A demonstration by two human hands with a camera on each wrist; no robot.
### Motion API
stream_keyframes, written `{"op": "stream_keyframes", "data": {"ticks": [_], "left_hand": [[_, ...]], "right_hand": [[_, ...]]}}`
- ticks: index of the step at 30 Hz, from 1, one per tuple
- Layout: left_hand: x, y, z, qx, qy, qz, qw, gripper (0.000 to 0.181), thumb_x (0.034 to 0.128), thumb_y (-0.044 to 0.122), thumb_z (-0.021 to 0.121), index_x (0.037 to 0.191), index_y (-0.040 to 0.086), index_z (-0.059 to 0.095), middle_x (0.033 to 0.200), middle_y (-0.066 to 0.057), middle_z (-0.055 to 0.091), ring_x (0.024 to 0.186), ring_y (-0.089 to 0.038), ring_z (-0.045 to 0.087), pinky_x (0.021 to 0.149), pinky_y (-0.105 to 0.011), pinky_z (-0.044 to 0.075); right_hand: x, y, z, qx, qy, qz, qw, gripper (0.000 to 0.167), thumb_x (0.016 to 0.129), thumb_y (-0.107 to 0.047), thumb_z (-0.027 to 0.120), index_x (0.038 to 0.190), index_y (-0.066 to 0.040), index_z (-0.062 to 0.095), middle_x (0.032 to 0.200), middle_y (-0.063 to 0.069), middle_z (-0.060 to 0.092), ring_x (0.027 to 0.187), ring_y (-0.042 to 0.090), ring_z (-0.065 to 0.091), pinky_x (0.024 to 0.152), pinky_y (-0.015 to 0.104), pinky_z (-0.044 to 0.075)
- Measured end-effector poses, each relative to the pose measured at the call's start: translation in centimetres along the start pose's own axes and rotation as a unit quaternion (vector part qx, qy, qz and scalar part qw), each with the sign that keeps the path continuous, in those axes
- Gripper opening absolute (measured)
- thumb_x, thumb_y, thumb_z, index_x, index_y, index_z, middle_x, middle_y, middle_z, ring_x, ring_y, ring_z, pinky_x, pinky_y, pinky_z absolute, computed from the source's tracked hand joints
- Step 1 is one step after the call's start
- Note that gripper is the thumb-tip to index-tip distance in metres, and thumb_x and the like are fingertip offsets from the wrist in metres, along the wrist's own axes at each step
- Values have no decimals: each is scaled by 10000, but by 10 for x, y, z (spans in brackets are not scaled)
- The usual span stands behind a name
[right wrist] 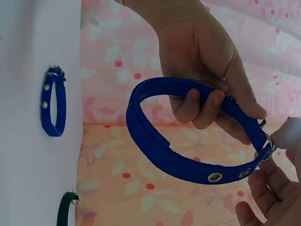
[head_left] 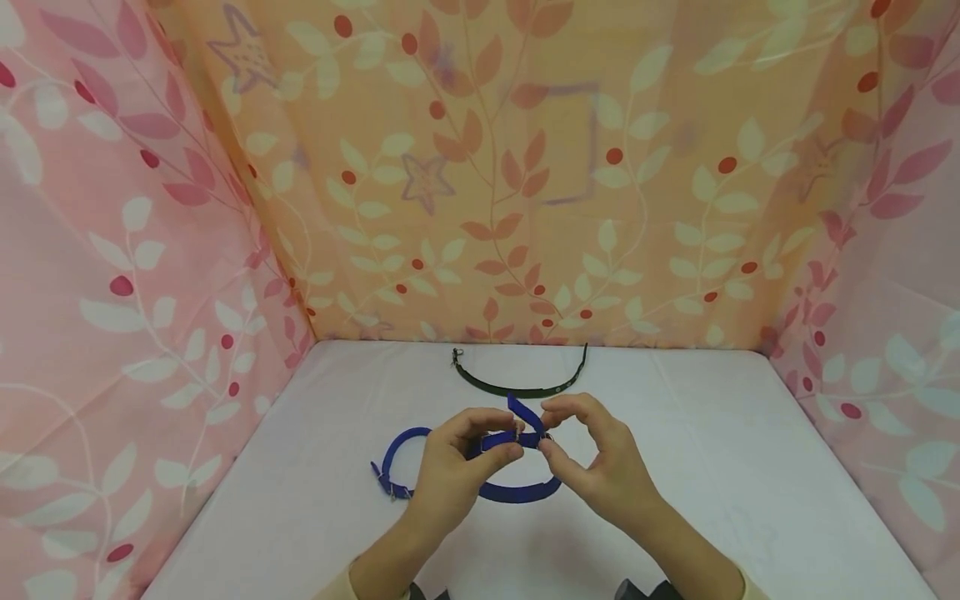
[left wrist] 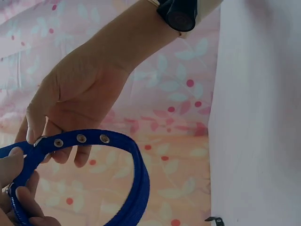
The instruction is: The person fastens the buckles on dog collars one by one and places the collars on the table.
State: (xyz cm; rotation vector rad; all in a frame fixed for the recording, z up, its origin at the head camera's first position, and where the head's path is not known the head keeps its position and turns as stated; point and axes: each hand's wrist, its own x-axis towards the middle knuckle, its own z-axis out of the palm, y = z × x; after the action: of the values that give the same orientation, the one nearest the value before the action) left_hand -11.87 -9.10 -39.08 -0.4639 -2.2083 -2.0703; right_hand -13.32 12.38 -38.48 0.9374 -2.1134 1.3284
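Between both hands is a blue collar (head_left: 519, 494) (left wrist: 142, 181) (right wrist: 146, 143), its loop hanging below them in the head view. Metal eyelets show along the strap. My left hand (head_left: 452, 475) (left wrist: 19, 190) (right wrist: 202, 61) grips the strap beside the buckle, fingers curled round it. At the metal ring, my right hand (head_left: 611, 471) (left wrist: 84, 94) (right wrist: 273, 188) pinches the strap between thumb and fingertips. The collar's free end (head_left: 523, 411) sticks up between the hands. Fingers partly cover the buckle.
A second blue collar (head_left: 387, 458) (right wrist: 60, 115) lies on the white table (head_left: 300, 467), left of my left hand. Farther back, near the table's rear edge, lies a dark green collar (head_left: 517, 392) (right wrist: 62, 212). Patterned cloth (head_left: 480, 233) walls the back and sides.
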Motion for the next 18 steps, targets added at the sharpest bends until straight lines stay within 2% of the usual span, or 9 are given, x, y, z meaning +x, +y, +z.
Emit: {"op": "stream_keyframes", "data": {"ticks": [4,10,15,18], "left_hand": [[-2,0,2,-315,133,287,9990,298,908,206,792,1196,173,719,1149,-43,744,1113,-263,702,924,-308,581],[-5,0,3,-399,150,572,9975,292,922,160,775,1205,106,726,1155,-65,750,1092,-278,716,922,-320,580],[-7,-1,8,-359,221,658,9969,265,909,145,789,1164,88,746,1120,-55,764,1051,-312,730,886,-330,594],[-9,-1,10,-369,206,615,9972,248,903,147,798,1144,105,759,1100,-55,771,1022,-306,740,863,-329,602]], "right_hand": [[0,0,1,147,198,-225,9994,552,813,94,760,1294,-138,621,1046,-51,693,990,128,614,923,271,511],[1,1,5,67,589,-655,9961,521,795,97,724,1250,-156,707,1074,-15,704,998,134,597,837,202,528],[-1,3,11,-144,1148,-918,9890,467,735,99,703,1134,-135,763,981,14,700,946,146,587,793,172,502],[-1,4,13,-115,1297,-1079,9856,389,731,88,702,1059,-112,768,922,16,684,901,142,577,760,176,496]]}}
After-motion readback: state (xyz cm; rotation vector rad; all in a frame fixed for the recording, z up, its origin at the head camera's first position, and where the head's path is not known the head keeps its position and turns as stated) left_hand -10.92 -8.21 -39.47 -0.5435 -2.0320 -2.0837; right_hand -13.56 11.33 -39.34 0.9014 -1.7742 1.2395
